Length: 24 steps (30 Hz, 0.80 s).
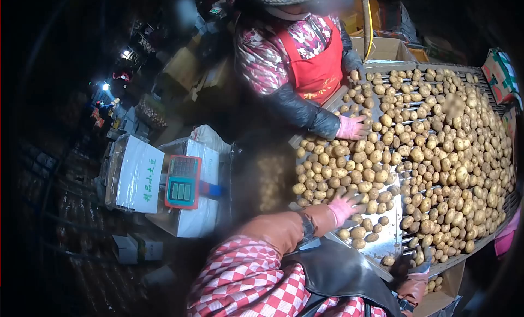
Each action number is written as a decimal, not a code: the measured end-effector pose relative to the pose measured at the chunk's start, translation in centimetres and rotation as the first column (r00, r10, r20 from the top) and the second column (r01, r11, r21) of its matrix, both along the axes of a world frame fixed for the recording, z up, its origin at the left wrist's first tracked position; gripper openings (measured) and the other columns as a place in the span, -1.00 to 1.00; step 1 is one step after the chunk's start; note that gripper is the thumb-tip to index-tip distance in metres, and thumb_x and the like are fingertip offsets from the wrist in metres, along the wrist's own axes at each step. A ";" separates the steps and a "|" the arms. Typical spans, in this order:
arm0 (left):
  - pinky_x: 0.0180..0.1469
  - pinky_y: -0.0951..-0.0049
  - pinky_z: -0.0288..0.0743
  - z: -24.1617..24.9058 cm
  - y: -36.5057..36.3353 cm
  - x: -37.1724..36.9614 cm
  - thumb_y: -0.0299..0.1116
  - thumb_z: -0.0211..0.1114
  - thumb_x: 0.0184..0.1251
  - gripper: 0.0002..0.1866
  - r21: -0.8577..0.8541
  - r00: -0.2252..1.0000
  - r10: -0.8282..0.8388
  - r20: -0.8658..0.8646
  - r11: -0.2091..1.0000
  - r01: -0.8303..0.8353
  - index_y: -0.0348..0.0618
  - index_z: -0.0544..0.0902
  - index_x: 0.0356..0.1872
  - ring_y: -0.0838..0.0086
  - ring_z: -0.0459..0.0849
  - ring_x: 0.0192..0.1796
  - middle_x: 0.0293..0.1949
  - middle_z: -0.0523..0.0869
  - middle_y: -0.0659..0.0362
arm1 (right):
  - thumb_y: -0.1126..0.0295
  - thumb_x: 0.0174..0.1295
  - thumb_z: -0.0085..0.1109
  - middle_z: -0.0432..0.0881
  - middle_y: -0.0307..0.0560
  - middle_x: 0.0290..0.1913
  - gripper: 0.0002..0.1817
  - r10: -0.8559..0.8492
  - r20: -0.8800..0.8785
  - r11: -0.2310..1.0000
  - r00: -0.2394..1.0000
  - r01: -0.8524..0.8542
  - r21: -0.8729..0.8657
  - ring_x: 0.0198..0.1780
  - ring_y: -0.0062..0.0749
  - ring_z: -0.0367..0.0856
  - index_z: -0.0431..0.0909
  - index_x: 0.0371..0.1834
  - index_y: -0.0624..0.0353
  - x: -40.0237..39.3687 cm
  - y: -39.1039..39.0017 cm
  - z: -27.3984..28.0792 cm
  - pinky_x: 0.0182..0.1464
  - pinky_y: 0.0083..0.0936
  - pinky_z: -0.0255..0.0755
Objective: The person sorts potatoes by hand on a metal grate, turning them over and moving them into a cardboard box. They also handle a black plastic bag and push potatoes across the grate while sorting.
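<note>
My left hand [345,206], in a pink glove with greyish fingertips, lies with fingers spread against the potatoes [368,175] on a metal tray [391,221]. No potato is gripped in it. At the lower edge of the slatted sorting table [436,269], my right hand [421,263] is beside a few potatoes. Its fingers are dark and partly hidden, so their grip is unclear. Brown sleeve covers show on both my forearms. Many more potatoes [461,175] cover the slats to the right.
Across the tray, a person in a red apron [316,66] has a pink-gloved hand [352,128] on the potatoes. A scale display [183,181] stands by white boxes [139,175] at the left. Below the table is a cardboard box [445,289] holding potatoes.
</note>
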<state>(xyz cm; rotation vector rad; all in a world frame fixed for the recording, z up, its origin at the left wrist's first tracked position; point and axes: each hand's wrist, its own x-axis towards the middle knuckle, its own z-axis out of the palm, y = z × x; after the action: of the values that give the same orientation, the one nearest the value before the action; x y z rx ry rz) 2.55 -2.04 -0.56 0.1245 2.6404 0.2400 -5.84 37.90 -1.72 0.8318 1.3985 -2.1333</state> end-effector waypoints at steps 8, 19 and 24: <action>0.36 0.01 0.26 -1.0 -2.3 -0.2 -0.31 0.31 0.24 -0.44 0.210 0.910 -0.100 -0.403 0.957 0.198 0.03 0.49 0.31 0.09 0.42 0.29 0.19 0.49 0.02 | 0.13 0.48 0.03 0.71 -0.15 -0.18 -0.71 -0.188 -0.078 0.982 0.979 0.187 -0.019 -0.44 -0.51 0.59 0.58 -0.03 0.10 4.6 4.8 -0.3 -0.59 -0.59 0.38; 0.51 -0.39 -0.30 0.0 2.9 -1.8 0.16 0.46 0.03 -0.09 0.071 0.954 -0.107 -0.281 0.989 0.132 0.14 0.38 0.46 -0.08 0.07 0.56 0.49 0.21 -0.13 | 0.12 0.48 0.03 0.71 -0.12 -0.14 -0.68 -0.615 -0.050 0.787 0.787 0.616 0.019 -0.36 -0.44 0.63 0.58 0.02 0.10 14.2 12.1 1.8 -0.48 -0.49 0.46; 0.50 -0.40 -0.28 0.0 4.2 -3.9 0.17 0.42 0.07 -0.08 0.017 0.940 -0.156 -0.304 0.986 0.169 0.23 0.32 0.51 -0.05 0.00 0.60 0.54 0.13 -0.09 | 0.11 0.48 0.02 0.71 -0.11 -0.12 -0.67 -0.707 -0.023 0.702 0.707 0.705 0.105 -0.32 -0.40 0.65 0.58 0.03 0.11 18.2 15.3 1.4 -0.44 -0.44 0.50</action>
<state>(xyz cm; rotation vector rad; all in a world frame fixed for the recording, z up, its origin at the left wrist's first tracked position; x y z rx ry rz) -1.31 2.14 -0.55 0.4231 2.9083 0.2377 12.41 53.16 -0.33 1.6493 1.3131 -2.5876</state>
